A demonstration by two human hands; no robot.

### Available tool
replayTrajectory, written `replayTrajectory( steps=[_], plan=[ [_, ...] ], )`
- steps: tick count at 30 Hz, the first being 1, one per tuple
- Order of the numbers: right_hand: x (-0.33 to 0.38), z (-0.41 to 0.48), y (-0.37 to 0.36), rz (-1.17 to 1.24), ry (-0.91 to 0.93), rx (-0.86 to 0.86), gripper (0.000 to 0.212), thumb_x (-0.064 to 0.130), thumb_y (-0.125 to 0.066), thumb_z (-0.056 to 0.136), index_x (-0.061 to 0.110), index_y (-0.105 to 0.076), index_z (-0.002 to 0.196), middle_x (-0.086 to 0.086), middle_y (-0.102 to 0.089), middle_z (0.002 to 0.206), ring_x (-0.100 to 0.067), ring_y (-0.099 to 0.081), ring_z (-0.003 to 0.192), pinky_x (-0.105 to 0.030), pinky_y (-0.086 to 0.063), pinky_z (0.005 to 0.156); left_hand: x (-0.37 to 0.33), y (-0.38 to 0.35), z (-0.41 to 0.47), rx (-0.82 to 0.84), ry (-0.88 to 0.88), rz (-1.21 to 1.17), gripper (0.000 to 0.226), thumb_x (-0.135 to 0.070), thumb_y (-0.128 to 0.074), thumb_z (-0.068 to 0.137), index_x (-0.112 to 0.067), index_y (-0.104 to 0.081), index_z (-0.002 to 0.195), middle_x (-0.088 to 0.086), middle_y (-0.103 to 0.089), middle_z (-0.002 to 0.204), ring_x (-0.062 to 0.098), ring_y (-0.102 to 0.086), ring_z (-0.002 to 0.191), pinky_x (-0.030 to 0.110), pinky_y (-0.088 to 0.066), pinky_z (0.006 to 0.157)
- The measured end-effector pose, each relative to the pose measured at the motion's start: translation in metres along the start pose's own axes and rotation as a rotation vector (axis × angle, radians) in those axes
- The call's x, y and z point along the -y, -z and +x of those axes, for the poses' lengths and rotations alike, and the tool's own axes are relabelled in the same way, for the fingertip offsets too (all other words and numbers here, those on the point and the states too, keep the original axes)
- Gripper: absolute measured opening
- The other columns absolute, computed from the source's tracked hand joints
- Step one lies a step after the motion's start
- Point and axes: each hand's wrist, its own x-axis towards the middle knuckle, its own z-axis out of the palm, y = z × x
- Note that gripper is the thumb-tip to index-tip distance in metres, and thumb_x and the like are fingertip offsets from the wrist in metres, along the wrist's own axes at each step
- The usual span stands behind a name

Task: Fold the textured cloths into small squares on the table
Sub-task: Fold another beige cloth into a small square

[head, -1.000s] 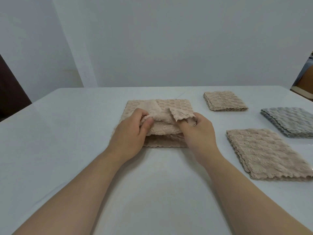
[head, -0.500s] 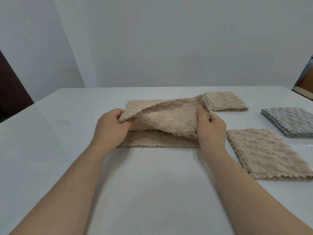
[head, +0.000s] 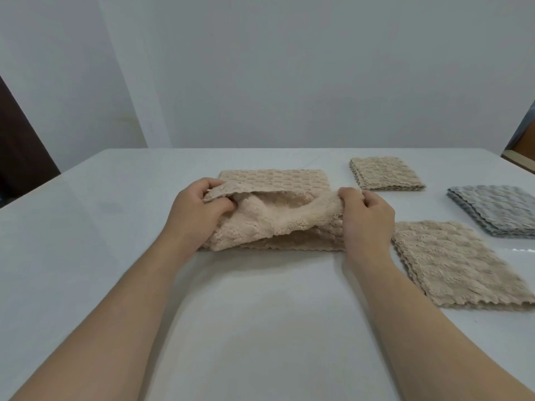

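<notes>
Left hand (head: 197,211): grip closed on beige cloth (head: 275,215), left edge.
Right hand (head: 366,219): grip closed on right edge.
Desk (head: 260,328): folded grey cloth (head: 495,209) right of beige cloth.

2 bare forearms, left hand (head: 199,209) and right hand (head: 366,218), seemingly no sleeves or jewellery.

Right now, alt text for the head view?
Both hands, left hand and right hand, grip a beige textured cloth mid-fold on a white table. To the right lie two folded beige cloths and one folded grey cloth.
</notes>
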Motion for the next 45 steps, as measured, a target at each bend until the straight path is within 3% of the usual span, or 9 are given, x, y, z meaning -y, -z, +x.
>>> replayTrajectory(
  steps=[4,8,13,18,22,25,31,36,45],
  plan=[
    [-0.004,0.003,0.002,-0.126,0.035,-0.007,0.040,0.031,-0.062,0.086,0.009,-0.035,0.067,-0.004,-0.035,0.075,-0.017,-0.029,0.062,-0.035,-0.026,0.062,0.002,0.004,0.000,0.182,0.104,0.142,0.026,-0.036,-0.072,0.078,-0.012,-0.076,0.088,0.010,-0.075,0.090,0.022,-0.071,0.084,0.047,-0.054,0.086],
    [-0.003,0.003,0.001,-0.167,0.070,0.020,0.039,0.026,-0.060,0.085,0.012,-0.030,0.064,0.002,-0.030,0.063,-0.016,-0.024,0.058,-0.034,-0.024,0.057,0.008,0.006,0.001,0.086,0.076,0.449,0.049,-0.060,-0.064,0.087,-0.012,-0.072,0.080,0.001,-0.074,0.072,0.019,-0.072,0.069,0.040,-0.058,0.072],
    [-0.001,0.001,-0.002,-0.276,0.074,0.118,0.023,0.027,-0.052,0.093,0.014,-0.065,0.079,0.005,-0.059,0.066,-0.011,-0.047,0.055,-0.028,-0.038,0.054,0.015,0.005,0.001,0.048,-0.165,0.814,0.047,-0.052,-0.068,0.086,-0.017,-0.049,0.061,-0.004,-0.056,0.060,0.016,-0.056,0.061,0.030,-0.037,0.053],
    [0.000,-0.002,-0.002,-0.328,0.116,0.189,0.021,0.015,-0.044,0.096,0.022,-0.059,0.082,0.006,-0.059,0.069,-0.005,-0.049,0.056,-0.015,-0.035,0.046,0.024,0.007,0.009,0.084,-0.108,0.762,0.029,-0.045,-0.068,0.086,-0.019,-0.061,0.075,-0.002,-0.064,0.078,0.016,-0.063,0.071,0.035,-0.051,0.066],
    [0.004,-0.007,0.001,-0.345,0.124,0.229,0.032,-0.005,-0.037,0.087,0.022,-0.053,0.084,0.015,-0.060,0.074,0.007,-0.057,0.069,-0.008,-0.040,0.057,0.029,0.005,0.011,0.131,0.036,0.692,0.017,-0.034,-0.065,0.090,-0.018,-0.062,0.086,-0.004,-0.065,0.088,0.007,-0.058,0.078,0.027,-0.042,0.062],
    [0.003,-0.006,0.002,-0.366,0.076,0.266,0.046,-0.012,-0.035,0.079,0.024,-0.055,0.101,0.013,-0.062,0.087,-0.001,-0.058,0.077,-0.026,-0.046,0.064,0.025,0.005,0.009,0.096,0.005,0.692,0.019,-0.030,-0.066,0.088,-0.017,-0.058,0.078,-0.003,-0.062,0.081,0.009,-0.056,0.075,0.028,-0.039,0.058],
    [-0.001,-0.005,0.003,-0.423,0.082,0.302,0.057,-0.015,-0.039,0.076,0.029,-0.062,0.104,0.007,-0.057,0.083,-0.009,-0.055,0.068,-0.030,-0.046,0.058,0.019,0.005,0.006,0.022,-0.088,0.674,0.020,-0.025,-0.071,0.080,-0.014,-0.056,0.071,-0.003,-0.060,0.069,0.014,-0.053,0.066,0.030,-0.039,0.056],
    [0.000,-0.005,0.001,-0.395,0.128,0.319,0.053,-0.015,-0.041,0.072,0.028,-0.065,0.091,0.008,-0.061,0.077,-0.002,-0.050,0.059,-0.018,-0.040,0.050,0.018,0.001,0.001,0.165,-0.082,0.667,0.006,-0.019,-0.062,0.087,-0.020,-0.060,0.093,-0.010,-0.066,0.083,0.007,-0.060,0.074,0.025,-0.046,0.063],
    [-0.006,-0.008,-0.001,-0.409,0.183,0.413,0.030,0.003,-0.055,0.082,0.029,-0.062,0.096,0.006,-0.058,0.067,-0.005,-0.046,0.048,-0.023,-0.039,0.052,0.016,-0.008,-0.006,0.320,-0.124,0.519,0.055,0.016,-0.047,0.075,-0.032,-0.059,0.100,-0.013,-0.059,0.096,0.009,-0.058,0.077,0.022,-0.047,0.065]
  ],
)
